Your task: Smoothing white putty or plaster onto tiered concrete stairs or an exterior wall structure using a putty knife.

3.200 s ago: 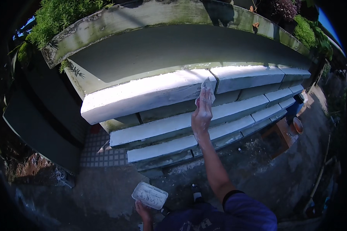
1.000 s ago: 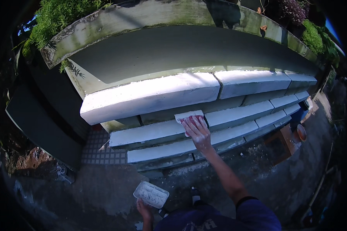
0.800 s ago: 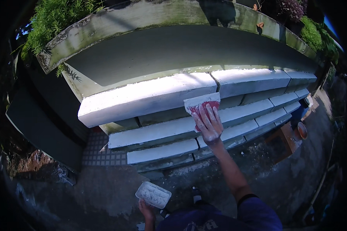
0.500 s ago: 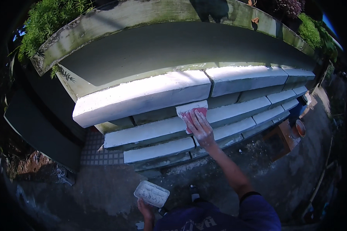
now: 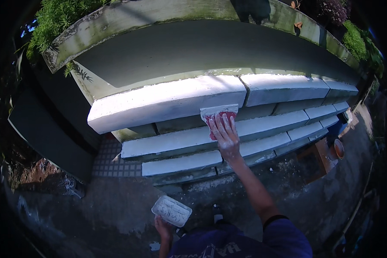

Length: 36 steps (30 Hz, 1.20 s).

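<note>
My right hand [image 5: 227, 138] is closed on a red putty scraper [image 5: 209, 117], its fingers lying over the red blade and its wide edge coated white. The scraper's edge meets the lower front of the top white ledge [image 5: 167, 101], near the gap between two ledge blocks. Low on the left, my left hand [image 5: 164, 228] grips a shallow rectangular plastic tray [image 5: 188, 212] by its side. White paste [image 5: 171, 210] streaked with marks covers the tray's bottom.
Lower white stepped ledges [image 5: 172, 144] run below the top one. Above hangs a mossy concrete planter [image 5: 159, 15] with green plants [image 5: 66, 19]. A dark panel [image 5: 47, 133] stands left, beside floor tiles [image 5: 109, 161]. An orange-brown bucket [image 5: 338, 149] sits at right.
The scraper and my right hand have moved slightly up against the top ledge's front face. My left hand still holds the tray. The whole view has shifted a little.
</note>
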Motion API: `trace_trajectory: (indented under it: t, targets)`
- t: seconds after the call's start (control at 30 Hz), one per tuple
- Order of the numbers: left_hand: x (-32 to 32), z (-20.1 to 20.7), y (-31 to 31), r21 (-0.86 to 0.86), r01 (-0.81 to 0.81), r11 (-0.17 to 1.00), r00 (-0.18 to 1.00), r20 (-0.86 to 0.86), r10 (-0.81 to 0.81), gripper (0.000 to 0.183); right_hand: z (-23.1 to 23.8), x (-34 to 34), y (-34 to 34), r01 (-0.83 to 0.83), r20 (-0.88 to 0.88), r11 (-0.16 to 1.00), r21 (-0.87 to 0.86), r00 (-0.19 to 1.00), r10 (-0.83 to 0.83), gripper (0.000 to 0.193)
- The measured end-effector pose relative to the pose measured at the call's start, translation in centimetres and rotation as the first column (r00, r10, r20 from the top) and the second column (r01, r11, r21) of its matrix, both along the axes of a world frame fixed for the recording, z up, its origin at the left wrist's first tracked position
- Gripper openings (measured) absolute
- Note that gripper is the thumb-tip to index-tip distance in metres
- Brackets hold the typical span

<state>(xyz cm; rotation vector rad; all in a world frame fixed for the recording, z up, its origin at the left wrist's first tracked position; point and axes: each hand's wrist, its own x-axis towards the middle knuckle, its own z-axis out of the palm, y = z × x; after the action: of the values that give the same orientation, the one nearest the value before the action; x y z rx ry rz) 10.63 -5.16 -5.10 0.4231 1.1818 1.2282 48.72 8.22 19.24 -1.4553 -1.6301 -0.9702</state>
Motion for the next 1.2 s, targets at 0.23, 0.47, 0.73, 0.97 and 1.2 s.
trace_trajectory:
  t: [0.23, 0.47, 0.73, 0.97, 1.2]
  targets:
    - [-2.0, -0.6, -1.0, 0.013, -0.025, 1.000, 1.000, -0.016, 0.025, 0.045, -1.2, -4.1, -1.8, -0.223, -0.036, 0.966, -0.130, 0.975, 0.220, 0.044]
    - [-4.0, -0.1, -0.6, -0.005, -0.032, 0.999, 0.996, -0.079, 0.031, 0.041, 4.3, -4.8, 1.9, 0.040, 0.079, 0.999, 0.034, 0.996, -0.042, 0.045]
    - [-5.6, 0.2, -0.6, -0.018, -0.132, 0.991, 0.990, 0.041, 0.132, 0.049, -5.9, -9.0, 1.3, -0.173, -0.054, 0.935, -0.310, 0.985, 0.164, 0.046]
    - [-6.7, 0.6, -0.1, -0.003, -0.135, 0.991, 0.972, 0.193, 0.133, 0.053, 4.5, -10.5, 2.8, -0.012, 0.047, 0.999, 0.047, 0.999, 0.010, 0.047]
    - [-5.6, 4.1, 1.6, 0.101, -0.134, 0.986, 0.965, 0.239, 0.107, 0.052, -5.4, -12.6, 2.0, -0.090, 0.054, 0.947, -0.308, 0.992, 0.112, 0.052]
